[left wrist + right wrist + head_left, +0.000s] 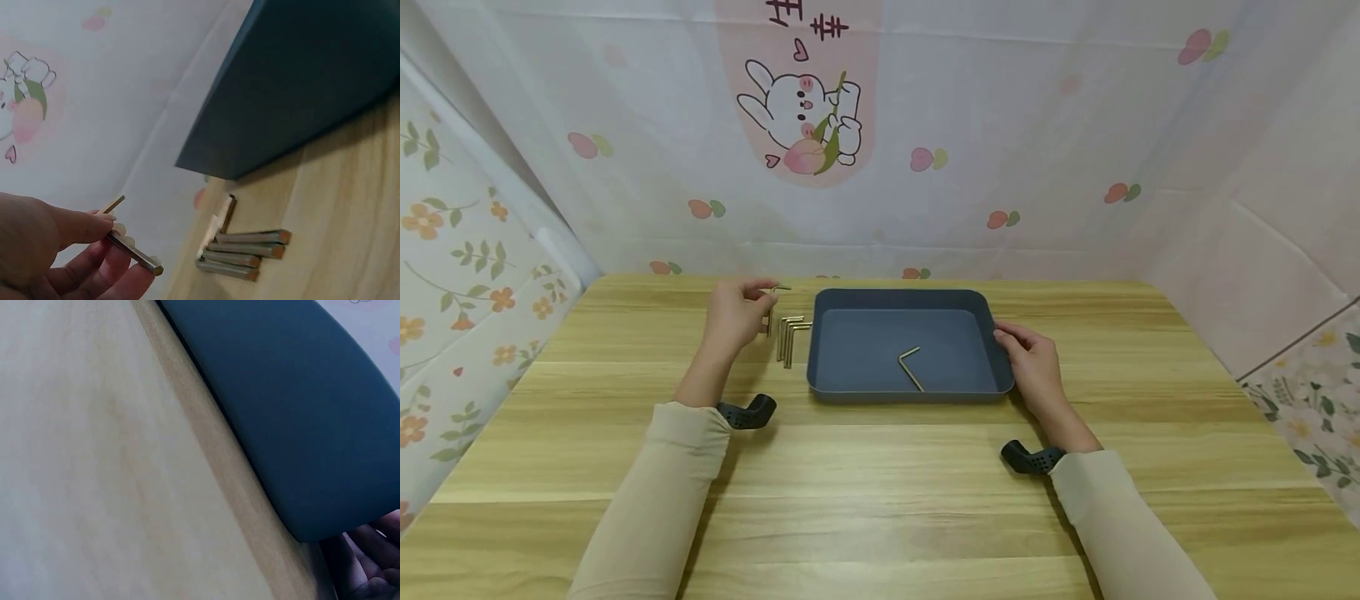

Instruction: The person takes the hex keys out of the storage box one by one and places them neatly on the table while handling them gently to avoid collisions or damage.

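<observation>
My left hand (736, 315) pinches a brass-coloured L-shaped hex key (134, 253) between thumb and fingers, raised over the table's far left part. Just right of that hand, several similar hex keys (787, 343) lie nested side by side on the wood, close to the tray's left wall. The dark blue-grey rectangular tray (857, 350) lies flat, with one hex key (911, 369) inside, right of its middle. At the tray's right end, my right hand (1032, 362) grips the wall, thumb at the rim; its other fingers are partly hidden.
Light wood-grain table (880, 500) extends under everything. A patterned white curtain (970, 125) hangs behind its far edge. Dark wrist mounts (748, 412) sit at both sleeve cuffs.
</observation>
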A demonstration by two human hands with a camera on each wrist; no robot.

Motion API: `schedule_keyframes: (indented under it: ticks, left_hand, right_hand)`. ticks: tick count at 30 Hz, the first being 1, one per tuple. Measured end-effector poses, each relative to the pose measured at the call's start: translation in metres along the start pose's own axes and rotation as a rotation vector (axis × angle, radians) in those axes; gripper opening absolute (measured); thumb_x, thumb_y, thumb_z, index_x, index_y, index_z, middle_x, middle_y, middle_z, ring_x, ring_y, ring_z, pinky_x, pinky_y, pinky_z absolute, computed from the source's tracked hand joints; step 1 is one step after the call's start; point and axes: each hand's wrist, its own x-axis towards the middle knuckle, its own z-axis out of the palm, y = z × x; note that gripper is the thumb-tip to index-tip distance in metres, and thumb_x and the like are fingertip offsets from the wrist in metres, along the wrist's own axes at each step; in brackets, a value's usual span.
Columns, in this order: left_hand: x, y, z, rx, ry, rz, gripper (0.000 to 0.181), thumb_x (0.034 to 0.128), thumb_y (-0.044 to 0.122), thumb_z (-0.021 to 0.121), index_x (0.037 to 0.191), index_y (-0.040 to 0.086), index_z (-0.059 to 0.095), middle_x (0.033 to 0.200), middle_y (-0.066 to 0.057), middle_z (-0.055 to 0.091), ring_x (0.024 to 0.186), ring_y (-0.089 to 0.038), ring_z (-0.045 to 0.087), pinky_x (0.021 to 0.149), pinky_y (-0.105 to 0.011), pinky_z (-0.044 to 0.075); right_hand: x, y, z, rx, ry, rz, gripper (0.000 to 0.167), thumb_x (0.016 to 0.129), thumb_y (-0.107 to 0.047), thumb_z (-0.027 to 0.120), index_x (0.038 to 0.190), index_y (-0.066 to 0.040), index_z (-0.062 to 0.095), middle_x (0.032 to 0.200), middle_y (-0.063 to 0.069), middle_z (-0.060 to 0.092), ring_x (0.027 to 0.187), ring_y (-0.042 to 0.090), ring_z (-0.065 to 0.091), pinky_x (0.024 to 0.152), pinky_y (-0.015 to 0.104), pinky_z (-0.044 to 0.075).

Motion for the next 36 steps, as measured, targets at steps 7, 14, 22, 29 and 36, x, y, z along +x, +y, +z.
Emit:
schedule_keyframes:
  ticks: [7, 14, 22, 29, 36]
  left_hand:
    - [0.004, -0.012, 0.005, 0.007, -0.027, -0.065, 0.030, 0.1010, 0.010, 0.060, 0.128, 0.001, 0.069, 0.110, -0.024, 0.068, 0.064, -0.010, 0.065, 0.058, -0.022, 0.058]
    - [0.007, -0.023, 0.009, 0.042, -0.023, -0.044, 0.029, 0.0994, 0.005, 0.060, 0.125, -0.005, 0.069, 0.109, -0.028, 0.069, 0.054, -0.003, 0.057, 0.054, -0.016, 0.050]
    - [0.005, -0.029, 0.014, 0.067, -0.031, -0.067, 0.025, 0.0970, 0.005, 0.063, 0.118, -0.004, 0.072, 0.104, -0.024, 0.071, 0.062, -0.006, 0.060, 0.056, -0.018, 0.055]
    - [0.003, -0.028, 0.016, 0.098, -0.032, -0.067, 0.025, 0.0956, 0.004, 0.061, 0.115, -0.005, 0.072, 0.103, -0.024, 0.072, 0.063, -0.006, 0.061, 0.054, -0.017, 0.054]
    - [0.003, -0.027, 0.018, 0.221, 0.003, -0.031, 0.025, 0.0932, 0.009, 0.061, 0.112, -0.002, 0.075, 0.102, -0.022, 0.074, 0.077, -0.024, 0.068, 0.064, -0.022, 0.048]
  right_hand:
    - [0.000, 0.001, 0.000, -0.007, 0.010, -0.002, 0.043, 0.104, -0.034, 0.056, 0.139, -0.009, 0.062, 0.145, 0.011, 0.060, 0.132, 0.021, 0.056, 0.087, 0.005, 0.046]
    - [0.001, 0.001, -0.001, 0.000, 0.003, 0.000, 0.043, 0.104, -0.034, 0.056, 0.140, -0.010, 0.062, 0.145, 0.010, 0.060, 0.129, 0.018, 0.056, 0.086, 0.005, 0.047]
    - [-0.001, -0.001, 0.000, 0.001, 0.001, 0.005, 0.042, 0.104, -0.033, 0.057, 0.140, -0.011, 0.062, 0.146, 0.010, 0.060, 0.131, 0.022, 0.055, 0.084, 0.004, 0.046]
    - [0.001, -0.001, 0.001, -0.002, 0.004, 0.001, 0.042, 0.104, -0.032, 0.057, 0.139, -0.009, 0.063, 0.144, 0.011, 0.060, 0.127, 0.018, 0.057, 0.083, 0.005, 0.047]
    - [0.001, 0.001, 0.002, -0.028, 0.014, -0.003, 0.043, 0.104, -0.034, 0.056, 0.139, -0.009, 0.063, 0.144, 0.010, 0.061, 0.128, 0.019, 0.057, 0.084, 0.005, 0.047]
